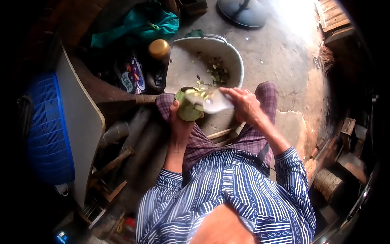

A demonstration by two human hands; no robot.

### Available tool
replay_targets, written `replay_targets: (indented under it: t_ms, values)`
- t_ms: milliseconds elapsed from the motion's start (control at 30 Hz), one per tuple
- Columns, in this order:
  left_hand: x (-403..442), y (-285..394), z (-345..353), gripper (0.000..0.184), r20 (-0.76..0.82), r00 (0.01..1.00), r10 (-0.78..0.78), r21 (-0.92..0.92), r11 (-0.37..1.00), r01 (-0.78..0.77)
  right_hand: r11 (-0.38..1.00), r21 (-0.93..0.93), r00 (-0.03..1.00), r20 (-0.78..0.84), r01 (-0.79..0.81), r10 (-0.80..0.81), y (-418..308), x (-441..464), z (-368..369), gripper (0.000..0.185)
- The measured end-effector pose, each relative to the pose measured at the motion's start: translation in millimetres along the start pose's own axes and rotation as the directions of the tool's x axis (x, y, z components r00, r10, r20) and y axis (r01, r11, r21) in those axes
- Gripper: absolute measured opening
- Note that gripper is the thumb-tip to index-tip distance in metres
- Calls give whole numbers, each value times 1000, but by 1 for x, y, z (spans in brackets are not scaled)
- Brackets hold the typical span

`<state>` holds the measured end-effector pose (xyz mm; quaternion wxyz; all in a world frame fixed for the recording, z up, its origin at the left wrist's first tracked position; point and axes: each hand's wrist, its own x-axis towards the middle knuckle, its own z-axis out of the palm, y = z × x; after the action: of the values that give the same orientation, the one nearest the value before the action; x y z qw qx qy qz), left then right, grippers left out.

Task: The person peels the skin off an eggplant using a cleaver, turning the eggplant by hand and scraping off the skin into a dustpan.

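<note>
My left hand (179, 124) is wrapped round a pale green fruit or vegetable (187, 111), whose exact kind I cannot tell. Its upper end looks cut. In my right hand (245, 104) is a broad-bladed knife (218, 103), its blade smeared by motion. The blade lies across the upper right side of the green piece, and pale chips show around it. Beneath both hands, between my knees, stands a large whitish tub (241, 61) holding scattered green and pale scraps (218, 73).
A jar with a golden lid (159, 49), a printed packet (133, 75) and a teal bag (134, 24) lie beyond my left knee. At the left is a blue basket (48, 130) behind a board (77, 105). A round black base (242, 14) stands ahead; wood pieces (328, 183) lie right.
</note>
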<state>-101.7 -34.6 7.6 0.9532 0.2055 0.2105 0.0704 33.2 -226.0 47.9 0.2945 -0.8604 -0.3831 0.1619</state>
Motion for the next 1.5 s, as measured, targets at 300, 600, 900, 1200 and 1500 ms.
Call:
replay_targets:
  t_ms: [300, 600, 900, 1200, 1500]
  values:
    - [-4, -24, -45, 32, -197, 942, 271, 296, 933, -207, 976, -62, 973, -87, 209, -214, -33, 1, -7, 36]
    - [-5, -3, 3, 64, 77, 988, -130, -106, 985, 138, 995, 51, 996, 20, -91, 91, 24, 3, 14, 44]
    - [-7, -20, -65, 35, -117, 993, -28, -12, 1000, 27, 967, -45, 968, 8, 251, -251, -29, 4, -18, 46]
    - [-10, -2, -7, 66, 52, 990, -134, 66, 989, 130, 991, -55, 982, 135, -125, 132, 28, 14, 8, 40]
    - [-2, 8, 19, 45, 22, 936, -352, -109, 929, 352, 941, -97, 946, 49, 324, -321, -21, 1, -15, 47]
